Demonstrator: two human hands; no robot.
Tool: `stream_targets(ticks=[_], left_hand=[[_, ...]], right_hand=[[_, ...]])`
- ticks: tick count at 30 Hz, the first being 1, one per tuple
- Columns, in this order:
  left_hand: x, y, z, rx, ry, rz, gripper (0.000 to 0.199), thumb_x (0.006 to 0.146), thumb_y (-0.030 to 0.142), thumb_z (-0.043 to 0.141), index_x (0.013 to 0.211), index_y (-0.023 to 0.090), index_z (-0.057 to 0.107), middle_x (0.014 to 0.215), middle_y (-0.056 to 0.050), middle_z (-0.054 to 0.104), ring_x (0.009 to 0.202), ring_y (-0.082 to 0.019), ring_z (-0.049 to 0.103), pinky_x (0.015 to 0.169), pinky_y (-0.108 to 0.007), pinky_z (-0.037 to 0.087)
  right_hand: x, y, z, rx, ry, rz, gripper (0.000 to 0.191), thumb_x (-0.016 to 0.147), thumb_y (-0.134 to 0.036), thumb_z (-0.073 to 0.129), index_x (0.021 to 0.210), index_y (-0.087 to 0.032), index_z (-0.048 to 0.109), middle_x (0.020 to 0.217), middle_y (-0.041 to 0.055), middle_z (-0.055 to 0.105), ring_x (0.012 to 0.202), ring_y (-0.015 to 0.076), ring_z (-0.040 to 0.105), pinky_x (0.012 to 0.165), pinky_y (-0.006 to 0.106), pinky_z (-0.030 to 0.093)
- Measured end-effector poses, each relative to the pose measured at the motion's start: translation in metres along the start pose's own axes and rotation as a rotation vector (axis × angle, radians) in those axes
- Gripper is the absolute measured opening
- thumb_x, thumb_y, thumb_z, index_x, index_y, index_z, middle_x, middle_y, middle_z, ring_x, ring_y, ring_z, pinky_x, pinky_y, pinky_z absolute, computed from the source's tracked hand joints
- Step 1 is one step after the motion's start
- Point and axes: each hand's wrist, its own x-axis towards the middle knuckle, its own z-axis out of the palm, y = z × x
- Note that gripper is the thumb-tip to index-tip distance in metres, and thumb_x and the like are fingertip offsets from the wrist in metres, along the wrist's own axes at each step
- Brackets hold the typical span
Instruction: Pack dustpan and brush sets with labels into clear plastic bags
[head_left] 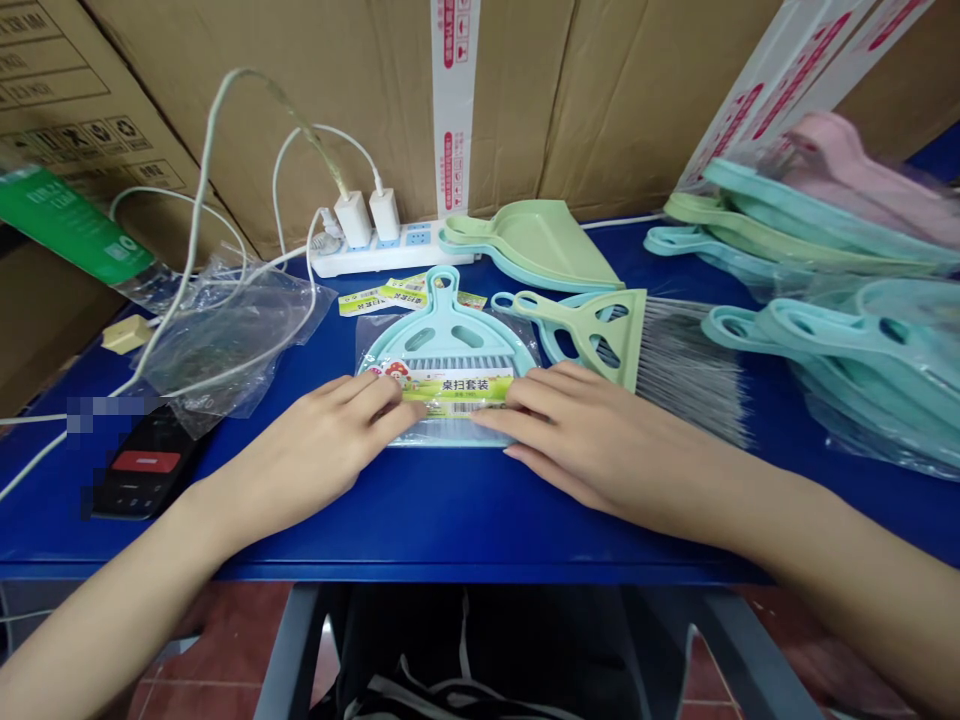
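A light-blue dustpan (444,310) lies on the table in a clear bag, with a grey-bristled brush (465,363) inside it. A yellow-green label card (465,386) with printed characters and a barcode crosses its lower part. At the card's left end, my left hand (330,435) is closed on the bagged set, fingers curled and thumb on the card. Holding the right side, my right hand (592,430) has a fingertip on the card and its thumb by the pan's lower edge. The undersides of both grips are hidden.
Loose label cards (409,291) lie behind the set. Green and blue dustpans (551,240) and brushes (675,350) lie behind right; bagged sets (862,340) pile up farther right. A power strip (412,245), cables, plastic bag (225,340) and phone (146,465) occupy the left and back.
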Motion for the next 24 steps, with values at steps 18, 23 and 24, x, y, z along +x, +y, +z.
stream_targets(ticks=[18,23,24], left_hand=[[-0.003,-0.0024,0.0022,-0.059,-0.073,-0.008,0.065,0.093,0.001,0.032,0.147,0.032,0.048,0.102,-0.009,0.063,0.098,-0.023,0.064,0.094,-0.044,0.057],[-0.0026,-0.0018,0.0024,-0.054,-0.058,0.004,0.062,0.095,0.003,0.03,0.148,0.029,0.048,0.106,-0.011,0.063,0.099,-0.024,0.065,0.09,-0.044,0.058],[-0.0027,-0.0019,0.0025,-0.055,-0.055,0.007,0.061,0.095,0.003,0.03,0.147,0.029,0.048,0.106,-0.011,0.063,0.098,-0.024,0.065,0.09,-0.044,0.058]], right_hand=[[0.0005,-0.0014,-0.0011,-0.01,-0.037,0.018,0.031,0.099,-0.014,0.042,0.112,-0.015,0.07,0.096,0.0111,0.072,0.09,0.0224,0.063,0.079,0.036,0.046],[0.0009,-0.0013,-0.0019,-0.015,-0.027,0.008,0.028,0.099,-0.014,0.044,0.111,-0.014,0.07,0.096,0.0108,0.071,0.089,0.0224,0.062,0.079,0.036,0.046],[0.0009,-0.0012,-0.0021,-0.014,-0.022,0.007,0.028,0.099,-0.014,0.044,0.111,-0.014,0.07,0.096,0.0106,0.071,0.089,0.0224,0.062,0.079,0.036,0.046]])
